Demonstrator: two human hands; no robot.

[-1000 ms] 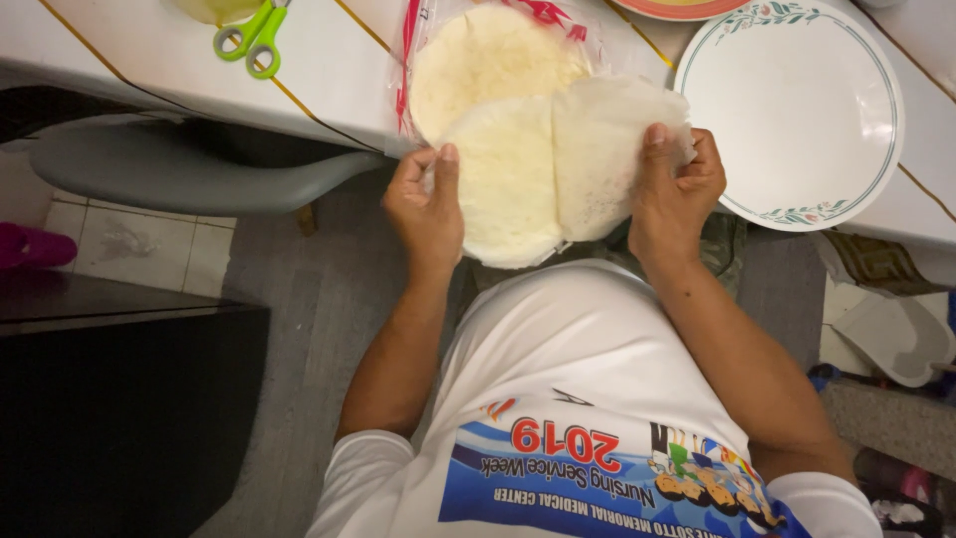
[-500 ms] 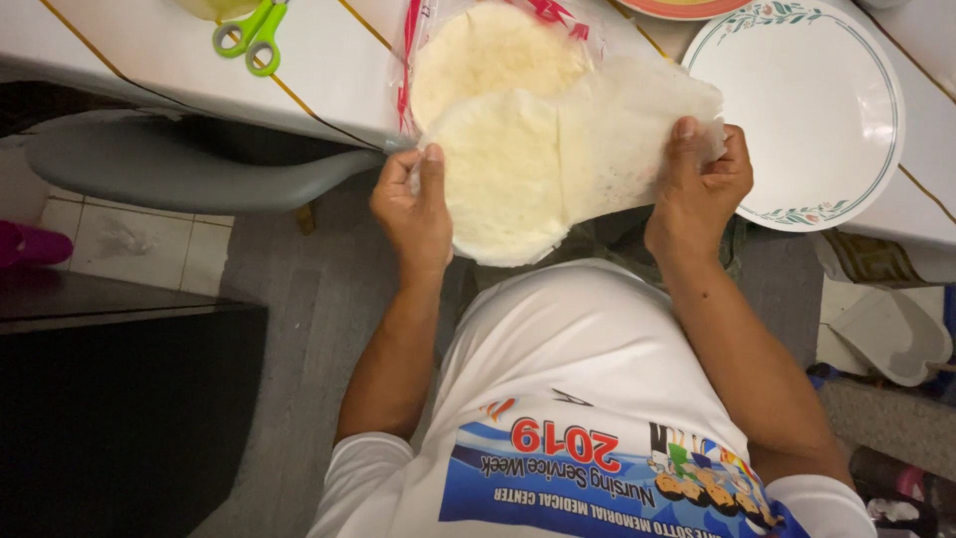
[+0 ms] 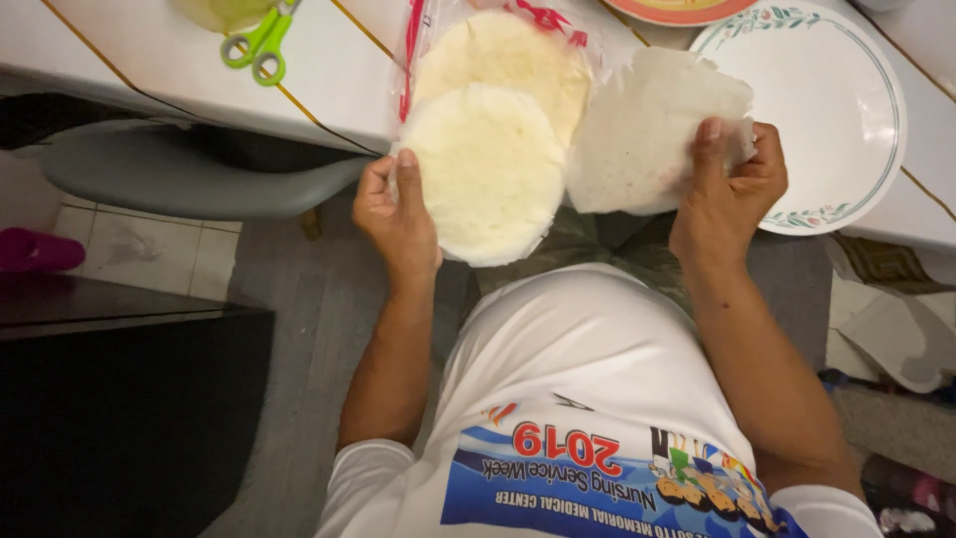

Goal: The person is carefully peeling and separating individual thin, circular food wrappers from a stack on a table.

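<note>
Here a round pale tortilla (image 3: 488, 174) is pinched at its left rim by the left hand (image 3: 398, 214), thumb on top and fingers closed underneath, and is held just off the near edge of the white table (image 3: 179, 70), partly over the lap. A thin white separator sheet (image 3: 652, 130) is gripped at its lower right corner by the right hand (image 3: 732, 189), whose fingers are curled shut around a bunched fold of it; the sheet is lifted beside the tortilla, overlapping the near-left rim of a white plate (image 3: 846, 110) with a floral border. Behind the held tortilla, a stack of tortillas (image 3: 508, 50) is seen in an opened clear bag (image 3: 418, 40) at the table's near edge.

The tortilla is judged light, soft and floppy, likely to droop or tear if held by one rim for long, so a hold with fingers spread wide under its edge or middle would suit it best. The sheet is judged nearly weightless, limp and easily crumpled, and any corner will serve as a hold.

Green-handled scissors (image 3: 261, 45) are cut off by the top border near the table's far left part, as is a second plate (image 3: 677, 8) with an orange rim. How many tortillas are held cannot be told, and the fingers beneath are hidden.
</note>
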